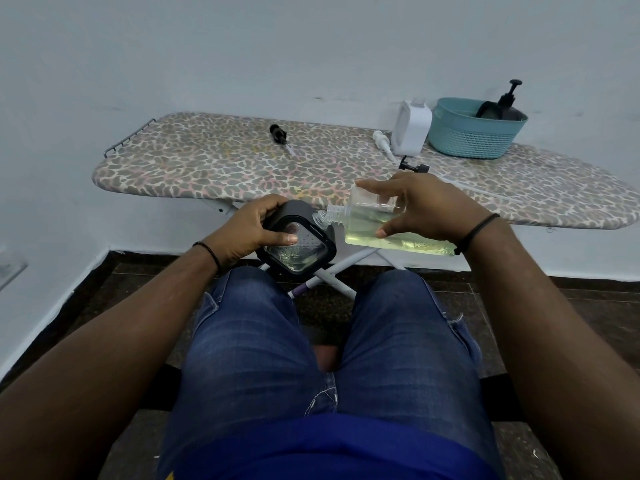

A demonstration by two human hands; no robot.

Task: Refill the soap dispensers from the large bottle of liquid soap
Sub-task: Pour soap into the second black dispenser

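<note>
My right hand (pixel 420 206) grips a clear bottle (pixel 388 233) of yellowish liquid soap, tipped on its side with its threaded neck pointing left. That neck touches the rim of a square black dispenser (pixel 304 244), which my left hand (pixel 249 228) holds above my knees, thumb lying across its clear window. A white soap jug (pixel 412 128) stands on the ironing board (pixel 225 161) at the back right. Loose pump heads lie on the board: a black pump (pixel 278 133), a white pump (pixel 381 138) and another black pump (pixel 412 166).
A teal basket (pixel 474 133) at the board's right end holds a dark pump bottle (pixel 509 105). The board's metal legs cross behind the dispenser. A pale wall stands close behind, and dark tiles cover the floor. My jeans fill the lower view.
</note>
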